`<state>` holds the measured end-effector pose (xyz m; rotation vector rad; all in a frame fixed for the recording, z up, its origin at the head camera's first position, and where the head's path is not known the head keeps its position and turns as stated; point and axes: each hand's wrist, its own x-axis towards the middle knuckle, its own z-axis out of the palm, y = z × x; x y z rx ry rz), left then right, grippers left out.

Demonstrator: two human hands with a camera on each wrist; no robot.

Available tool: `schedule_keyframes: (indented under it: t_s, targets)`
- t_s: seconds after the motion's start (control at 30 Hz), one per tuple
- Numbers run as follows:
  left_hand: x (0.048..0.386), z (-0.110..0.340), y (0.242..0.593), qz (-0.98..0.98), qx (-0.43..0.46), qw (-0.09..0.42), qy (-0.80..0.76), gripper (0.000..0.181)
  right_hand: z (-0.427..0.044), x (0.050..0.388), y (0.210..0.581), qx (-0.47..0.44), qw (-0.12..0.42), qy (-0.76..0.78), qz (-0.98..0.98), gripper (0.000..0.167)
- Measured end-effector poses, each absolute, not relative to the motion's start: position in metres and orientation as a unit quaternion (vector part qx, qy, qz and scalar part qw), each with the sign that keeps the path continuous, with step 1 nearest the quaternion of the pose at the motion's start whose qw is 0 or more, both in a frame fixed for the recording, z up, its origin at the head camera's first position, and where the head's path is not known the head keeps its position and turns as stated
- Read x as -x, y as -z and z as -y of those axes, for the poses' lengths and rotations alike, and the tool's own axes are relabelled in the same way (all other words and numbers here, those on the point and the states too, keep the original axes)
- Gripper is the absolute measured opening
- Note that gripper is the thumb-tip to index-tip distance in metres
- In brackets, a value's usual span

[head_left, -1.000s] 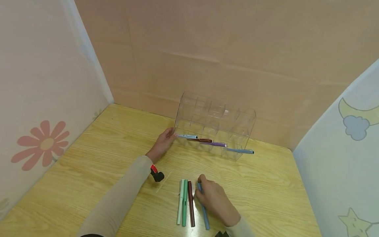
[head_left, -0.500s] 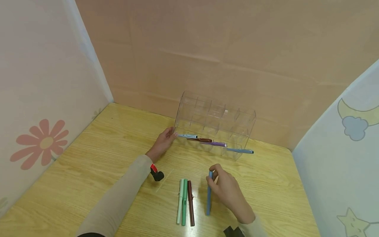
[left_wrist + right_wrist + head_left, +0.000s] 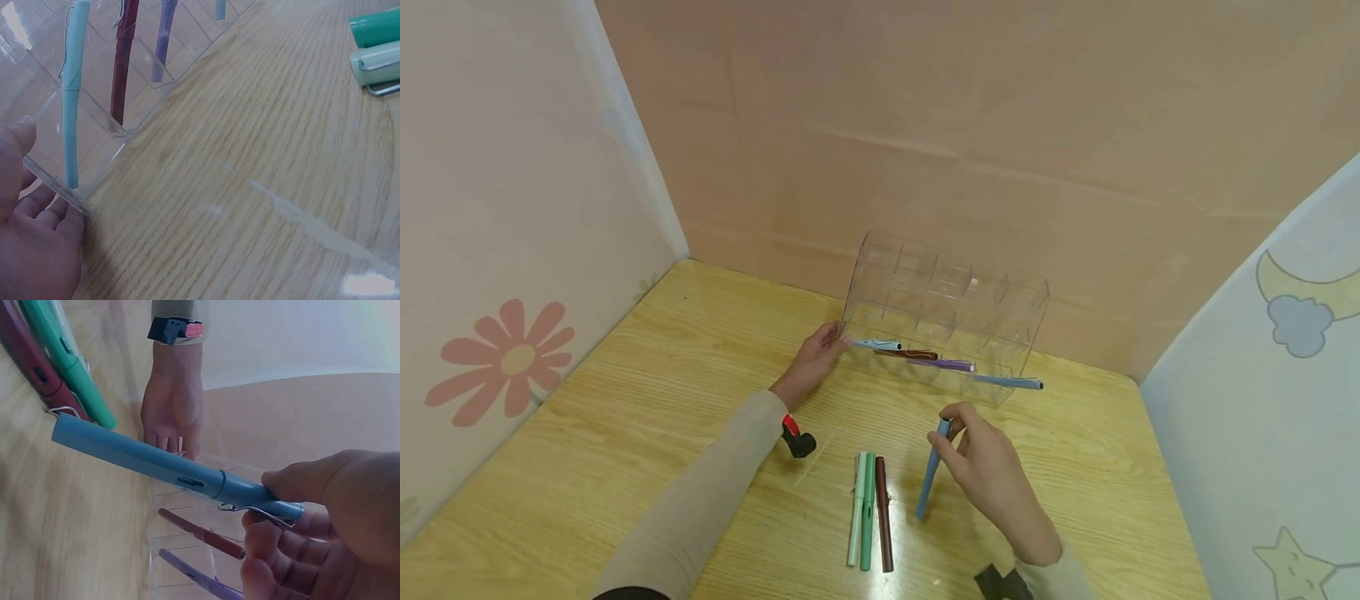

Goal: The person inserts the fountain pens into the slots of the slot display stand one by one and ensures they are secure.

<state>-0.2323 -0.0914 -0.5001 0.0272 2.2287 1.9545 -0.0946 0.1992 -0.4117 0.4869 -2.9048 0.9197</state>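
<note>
Left arm (image 3: 700,496)'s stretched straight out, left hand (image 3: 811,358) gripping the rack (image 3: 950,287)'s left end, and right hand (image 3: 992,471)'s doing a pinch in front of the rack.

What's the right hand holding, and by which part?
The right hand pinches a slim, cylindrical blue pen by its cap, at the end with the metal clip.
</note>
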Motion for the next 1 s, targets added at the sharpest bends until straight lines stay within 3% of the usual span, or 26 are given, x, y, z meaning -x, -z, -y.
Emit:
schedule_keyframes:
  t_s: [0.53, 1.0]
  targets:
    - [0.233, 0.09, 0.499, -0.757, -0.006, 0.08, -0.649, 0.065, -0.199, 0.098, 0.384, -0.198, 0.099, -0.309, 0.925, 0.027]
    - [0.234, 0.09, 0.499, -0.753, -0.006, 0.079, -0.654, 0.066, -0.198, 0.117, 0.359, -0.253, 0.195, -0.333, 0.887, 0.028]
